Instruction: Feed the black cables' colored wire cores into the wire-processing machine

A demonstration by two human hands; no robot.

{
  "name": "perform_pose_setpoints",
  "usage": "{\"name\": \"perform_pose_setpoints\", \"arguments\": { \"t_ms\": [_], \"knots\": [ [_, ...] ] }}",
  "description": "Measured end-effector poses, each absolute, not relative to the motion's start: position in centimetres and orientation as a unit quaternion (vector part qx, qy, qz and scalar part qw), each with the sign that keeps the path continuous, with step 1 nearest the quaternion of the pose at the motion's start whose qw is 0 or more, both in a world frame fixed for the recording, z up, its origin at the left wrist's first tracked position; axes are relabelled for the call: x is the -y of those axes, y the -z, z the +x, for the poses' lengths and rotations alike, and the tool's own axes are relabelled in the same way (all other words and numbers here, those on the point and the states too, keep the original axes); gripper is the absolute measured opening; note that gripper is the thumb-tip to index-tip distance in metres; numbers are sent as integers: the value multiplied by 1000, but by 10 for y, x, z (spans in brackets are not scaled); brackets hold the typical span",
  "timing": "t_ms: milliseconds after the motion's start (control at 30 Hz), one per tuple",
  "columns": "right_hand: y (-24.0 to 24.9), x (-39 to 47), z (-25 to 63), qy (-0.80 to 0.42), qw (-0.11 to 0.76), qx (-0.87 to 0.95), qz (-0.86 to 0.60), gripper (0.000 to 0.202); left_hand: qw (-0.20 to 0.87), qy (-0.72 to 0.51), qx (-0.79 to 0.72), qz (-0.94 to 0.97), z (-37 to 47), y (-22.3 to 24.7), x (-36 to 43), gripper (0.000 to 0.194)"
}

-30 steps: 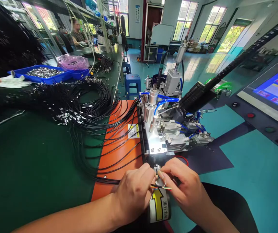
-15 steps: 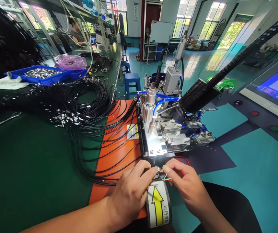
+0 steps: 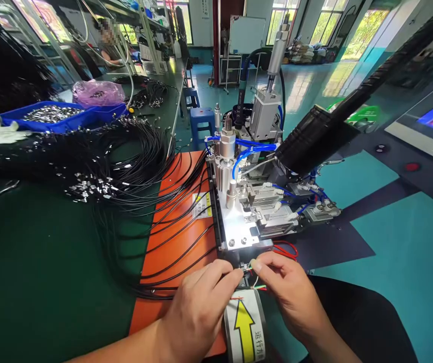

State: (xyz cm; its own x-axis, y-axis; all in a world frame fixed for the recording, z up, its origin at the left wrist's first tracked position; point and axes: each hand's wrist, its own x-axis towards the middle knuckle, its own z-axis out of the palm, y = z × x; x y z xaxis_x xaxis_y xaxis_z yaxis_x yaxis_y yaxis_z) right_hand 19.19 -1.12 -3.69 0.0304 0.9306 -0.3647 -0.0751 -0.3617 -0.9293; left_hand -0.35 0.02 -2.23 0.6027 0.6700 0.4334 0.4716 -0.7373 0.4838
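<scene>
My left hand (image 3: 203, 305) is closed, thumb and index finger pinched at the front end of the machine (image 3: 235, 222); what lies between these fingertips is mostly hidden. My right hand (image 3: 290, 287) pinches a thin wire at the same spot, its fingertips almost meeting the left ones. Just below, the stripped end of a black cable spreads into fine white, green and red wires (image 3: 261, 288). More red wire ends (image 3: 236, 298) poke out under my left fingers, above a white guide plate (image 3: 229, 335) with a yellow arrow. Black cables (image 3: 159, 291) run in from the left towards my left hand.
An orange board (image 3: 178, 232) carries spaced black cables into the machine's side. On the green table lie a large cable bundle (image 3: 141, 151) and blue trays (image 3: 59, 126) of small metal parts. A thick black arm (image 3: 315, 136) slants overhead; a control panel (image 3: 428, 131) stands right.
The view has shifted slightly, so the trays sit further left and the panel further right. Both hands keep their pinch at the machine's front, with only slight finger movement.
</scene>
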Motion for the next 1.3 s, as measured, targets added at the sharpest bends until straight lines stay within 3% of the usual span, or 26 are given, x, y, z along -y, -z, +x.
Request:
{"name": "perform_pose_setpoints", "arguments": {
  "t_ms": [1000, 1300],
  "knots": [
    [47, 14, 186, -540, 432, 409, -596, 27, 124, -270, -335, 894, -7, 29, 1, 36],
    [45, 18, 188, -596, 440, 363, -566, 35, 114, -285, -344, 887, -6, 24, 2, 35]
  ]
}}
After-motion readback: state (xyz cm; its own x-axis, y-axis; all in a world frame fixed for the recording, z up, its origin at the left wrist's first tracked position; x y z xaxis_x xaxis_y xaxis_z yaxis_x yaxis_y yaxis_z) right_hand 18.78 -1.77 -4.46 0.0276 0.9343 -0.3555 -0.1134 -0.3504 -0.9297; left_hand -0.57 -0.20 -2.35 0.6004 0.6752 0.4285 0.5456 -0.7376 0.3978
